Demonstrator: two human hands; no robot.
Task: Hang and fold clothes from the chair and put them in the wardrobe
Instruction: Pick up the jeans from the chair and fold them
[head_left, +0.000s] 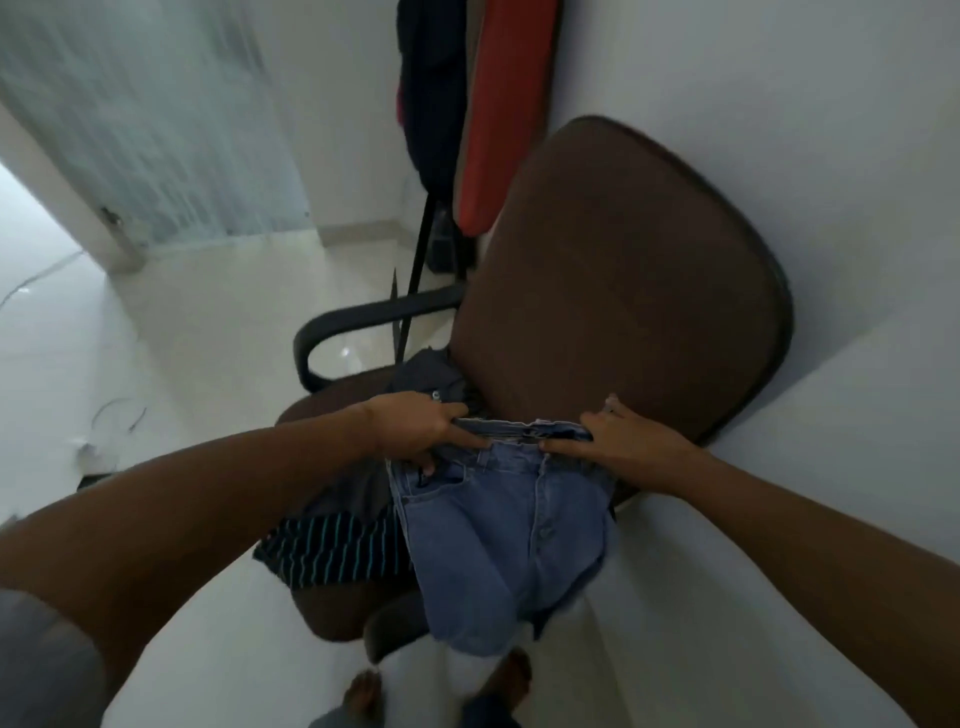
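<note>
**tidyfan:** what's the setup?

**me:** Brown chair fills the middle and right of the frame, backed up to the wall. The jeans lie over its seat, centre to lower centre. The waistband is at the top and the legs run down the frame, drooping off the seat front above my feet. So the long axis goes top to bottom, with the waistband crosswise. A striped shirt sits just left of them, looks partly underneath. A dark garment is bunched right above my left hand.

**tidyfan:** which hand's got them?

**me:** Both. Left hand is at the left end of the waistband, fingers curled round the denim. Right hand is at the right end, thumb laid along the front of the band and fingers tucked behind it, pinching. Neither's nearer, they're level with the band between them. The jeans trail away from my fingers, downward in frame, so I reckon a straight lift lets the legs drop free for folding. Might drag the striped shirt along though. Wardrobe isn't in view.
</note>
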